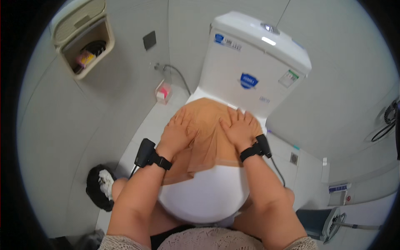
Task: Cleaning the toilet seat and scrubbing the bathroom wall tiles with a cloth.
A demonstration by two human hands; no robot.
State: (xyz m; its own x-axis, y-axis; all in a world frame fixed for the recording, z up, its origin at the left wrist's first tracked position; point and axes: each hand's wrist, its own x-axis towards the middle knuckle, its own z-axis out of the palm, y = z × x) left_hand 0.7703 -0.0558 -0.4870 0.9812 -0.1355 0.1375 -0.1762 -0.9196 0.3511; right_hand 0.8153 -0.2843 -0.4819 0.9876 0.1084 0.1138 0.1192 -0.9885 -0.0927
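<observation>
A tan cloth, creased down its middle, lies over the rear part of the closed white toilet lid. My left hand rests flat on the cloth's left side, its fingers spread towards the tank. On the right side of the cloth lies my right hand, palm down and fingers apart. Each wrist wears a black strap with a black device. The front of the lid is uncovered. Behind the cloth stands the white toilet tank.
An open beige wall box holds a pink and yellow packet. A black-lined waste bin with white paper stands at lower left, a small pink-and-white box by the wall, and a grey bucket at lower right.
</observation>
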